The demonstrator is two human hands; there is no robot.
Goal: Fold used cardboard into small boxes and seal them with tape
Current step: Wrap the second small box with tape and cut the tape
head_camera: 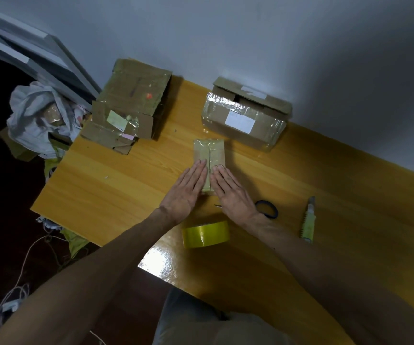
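Small box (pixel 209 151): on the yellow table (pixel 116 185), its taped seam facing up.
Left hand (pixel 185 191): flat, fingers straight, pressing the box left of the seam.
Right hand (pixel 233 192): flat likewise, pressing right of the seam.
Tape roll (pixel 204 234): nearer the person than the box (between the forearms).
Scissors (pixel 268 209): right of the box, partly hidden under the right wrist.
Utility knife (pixel 309 220): further right of the box.
Flattened cardboard (pixel 128 105): beyond the box, to the left.
Larger box (pixel 244 118): just beyond it, to the right.

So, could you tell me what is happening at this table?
A person presses both hands flat on a small taped box on the table, the left hand and right hand on either side of its centre seam. A yellow tape roll lies nearer the person, with scissors and a utility knife to the right. A larger box and a stack of used cardboard sit by the wall.
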